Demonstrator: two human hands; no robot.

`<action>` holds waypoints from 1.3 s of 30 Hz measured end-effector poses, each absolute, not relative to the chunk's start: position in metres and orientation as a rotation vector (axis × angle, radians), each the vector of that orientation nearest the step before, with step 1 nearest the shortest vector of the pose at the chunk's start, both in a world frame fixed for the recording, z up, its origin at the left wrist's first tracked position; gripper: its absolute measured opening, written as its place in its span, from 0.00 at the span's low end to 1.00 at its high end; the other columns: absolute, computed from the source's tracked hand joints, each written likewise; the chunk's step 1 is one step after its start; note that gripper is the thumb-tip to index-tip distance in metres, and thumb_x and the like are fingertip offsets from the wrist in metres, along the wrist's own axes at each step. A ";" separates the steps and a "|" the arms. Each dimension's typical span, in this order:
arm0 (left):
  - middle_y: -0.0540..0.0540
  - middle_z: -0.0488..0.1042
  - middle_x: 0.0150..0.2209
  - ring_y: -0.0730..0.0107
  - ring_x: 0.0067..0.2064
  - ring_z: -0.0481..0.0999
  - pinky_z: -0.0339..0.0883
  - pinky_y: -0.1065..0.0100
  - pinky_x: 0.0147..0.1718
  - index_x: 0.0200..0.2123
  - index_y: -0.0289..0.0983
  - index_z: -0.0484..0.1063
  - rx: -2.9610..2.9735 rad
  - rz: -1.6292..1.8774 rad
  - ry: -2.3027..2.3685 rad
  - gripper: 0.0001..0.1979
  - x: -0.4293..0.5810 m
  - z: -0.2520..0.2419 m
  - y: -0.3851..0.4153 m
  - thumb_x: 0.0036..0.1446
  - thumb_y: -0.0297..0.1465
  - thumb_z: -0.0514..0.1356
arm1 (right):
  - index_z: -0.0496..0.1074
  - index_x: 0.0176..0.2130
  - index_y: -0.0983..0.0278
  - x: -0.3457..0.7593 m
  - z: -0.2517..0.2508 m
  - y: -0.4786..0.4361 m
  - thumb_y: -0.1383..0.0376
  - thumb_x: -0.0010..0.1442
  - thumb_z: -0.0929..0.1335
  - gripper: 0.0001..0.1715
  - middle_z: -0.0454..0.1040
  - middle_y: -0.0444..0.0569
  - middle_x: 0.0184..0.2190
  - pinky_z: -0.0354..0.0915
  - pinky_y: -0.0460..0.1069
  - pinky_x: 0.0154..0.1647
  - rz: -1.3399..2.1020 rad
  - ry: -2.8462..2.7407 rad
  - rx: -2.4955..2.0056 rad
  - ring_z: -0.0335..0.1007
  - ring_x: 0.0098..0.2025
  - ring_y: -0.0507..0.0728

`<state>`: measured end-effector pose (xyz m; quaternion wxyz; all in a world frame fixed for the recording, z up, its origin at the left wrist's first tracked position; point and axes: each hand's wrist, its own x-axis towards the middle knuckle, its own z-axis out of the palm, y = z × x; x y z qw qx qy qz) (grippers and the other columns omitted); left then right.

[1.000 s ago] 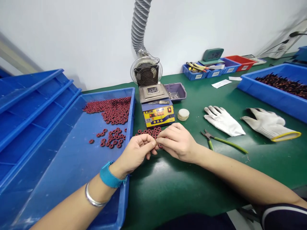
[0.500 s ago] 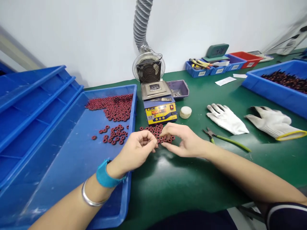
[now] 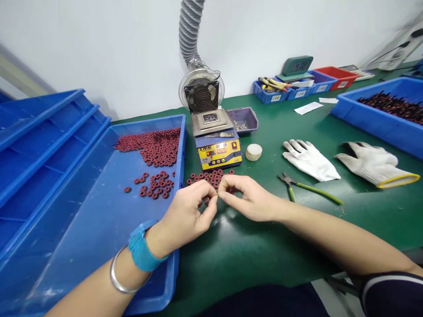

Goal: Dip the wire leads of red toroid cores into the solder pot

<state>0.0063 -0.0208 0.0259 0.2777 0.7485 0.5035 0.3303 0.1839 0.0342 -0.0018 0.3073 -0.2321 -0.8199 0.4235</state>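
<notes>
My left hand (image 3: 191, 209) is closed in a pinch above the green table, near the blue tray's right rim. Between its fingers shows part of a small dark stator (image 3: 206, 201), mostly covered. My right hand (image 3: 249, 197) meets it from the right, thumb and forefinger pressed together at the left fingertips. Whatever that pinch holds is too small to make out. Just beyond both hands lies a cluster of small red-and-black toothed stators (image 3: 211, 176) on the table, partly hidden by the fingers.
A blue tray (image 3: 183, 145) with many more stators stands left. Behind my hands is a solder pot (image 3: 216, 152) under an exhaust hose (image 3: 191, 35). Rightward lie a round white tub (image 3: 254, 152), green-handled cutters (image 3: 315, 192), white gloves (image 3: 310, 160) and a blue bin (image 3: 373, 125).
My right hand has closed its thumb and forefinger and moved left to touch the left fingertips. My left hand has turned slightly. The whole view has shifted a little.
</notes>
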 end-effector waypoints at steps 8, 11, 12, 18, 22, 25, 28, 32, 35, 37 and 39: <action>0.49 0.71 0.22 0.75 0.24 0.68 0.61 0.73 0.22 0.23 0.35 0.67 1.552 0.864 1.376 0.09 0.003 0.033 -0.014 0.54 0.32 0.58 | 0.70 0.35 0.66 0.183 -0.009 0.036 0.65 0.59 0.67 0.05 0.75 0.50 0.31 0.66 0.49 0.35 0.619 -2.111 -0.498 0.70 0.32 0.53; 0.49 0.71 0.22 0.75 0.23 0.68 0.62 0.74 0.21 0.24 0.35 0.67 1.408 0.850 1.371 0.10 0.001 0.035 -0.010 0.52 0.35 0.59 | 0.70 0.38 0.66 0.181 -0.013 0.035 0.69 0.61 0.66 0.03 0.77 0.51 0.32 0.65 0.50 0.36 0.112 -2.125 -0.367 0.71 0.33 0.54; 0.49 0.71 0.22 0.75 0.23 0.69 0.62 0.75 0.21 0.24 0.34 0.67 1.389 0.840 1.372 0.11 0.001 0.035 -0.010 0.52 0.35 0.60 | 0.70 0.38 0.66 0.180 -0.013 0.035 0.70 0.61 0.66 0.03 0.77 0.50 0.32 0.65 0.50 0.36 0.036 -2.113 -0.356 0.71 0.33 0.53; 0.49 0.71 0.22 0.76 0.23 0.68 0.62 0.75 0.21 0.24 0.34 0.67 1.414 0.828 1.334 0.10 0.004 0.035 -0.011 0.53 0.34 0.59 | 0.69 0.40 0.66 0.178 -0.016 0.035 0.70 0.62 0.65 0.05 0.78 0.49 0.34 0.64 0.51 0.39 -0.088 -2.110 -0.344 0.71 0.34 0.53; 0.50 0.69 0.22 0.77 0.23 0.65 0.60 0.74 0.21 0.24 0.34 0.67 1.651 0.864 1.353 0.08 0.004 0.032 -0.014 0.54 0.30 0.57 | 0.70 0.35 0.66 0.178 -0.013 0.032 0.70 0.62 0.64 0.05 0.76 0.50 0.32 0.63 0.52 0.40 0.119 -2.173 -0.425 0.69 0.33 0.53; 0.50 0.69 0.23 0.76 0.25 0.65 0.60 0.72 0.25 0.26 0.34 0.69 2.093 0.924 1.349 0.06 0.002 0.028 -0.018 0.54 0.26 0.56 | 0.66 0.30 0.65 0.177 -0.007 0.030 0.66 0.62 0.62 0.10 0.73 0.47 0.26 0.63 0.48 0.32 0.870 -2.115 -0.601 0.66 0.28 0.51; 0.49 0.69 0.25 0.75 0.27 0.66 0.60 0.71 0.28 0.26 0.34 0.69 2.296 0.944 1.314 0.06 0.002 0.027 -0.020 0.54 0.25 0.55 | 0.64 0.29 0.65 0.178 -0.003 0.031 0.62 0.63 0.62 0.13 0.71 0.45 0.24 0.64 0.46 0.28 1.567 -1.973 -0.626 0.66 0.25 0.49; 0.50 0.69 0.22 0.76 0.23 0.66 0.61 0.74 0.23 0.25 0.34 0.68 1.868 0.869 1.384 0.07 0.003 0.032 -0.017 0.55 0.28 0.56 | 0.70 0.35 0.67 0.184 -0.006 0.038 0.60 0.60 0.67 0.11 0.75 0.50 0.31 0.66 0.49 0.35 1.014 -2.123 -0.557 0.70 0.33 0.52; 0.51 0.69 0.21 0.77 0.22 0.67 0.61 0.75 0.22 0.24 0.34 0.67 1.592 0.822 1.356 0.08 0.002 0.035 -0.013 0.54 0.31 0.57 | 0.71 0.39 0.66 0.187 -0.010 0.041 0.65 0.62 0.66 0.06 0.76 0.51 0.36 0.63 0.52 0.40 0.277 -2.234 -0.388 0.70 0.38 0.54; 0.52 0.69 0.21 0.78 0.22 0.67 0.61 0.75 0.21 0.24 0.34 0.67 1.534 0.816 1.336 0.09 0.001 0.036 -0.012 0.54 0.31 0.57 | 0.71 0.40 0.65 0.188 -0.009 0.041 0.69 0.64 0.64 0.06 0.77 0.49 0.35 0.61 0.52 0.42 0.028 -2.266 -0.311 0.69 0.37 0.53; 0.52 0.68 0.20 0.78 0.22 0.66 0.61 0.76 0.21 0.23 0.34 0.67 1.532 0.810 1.323 0.09 0.001 0.035 -0.012 0.54 0.31 0.57 | 0.70 0.39 0.65 0.187 -0.008 0.040 0.70 0.64 0.63 0.07 0.77 0.47 0.35 0.59 0.53 0.45 -0.073 -2.279 -0.287 0.68 0.35 0.52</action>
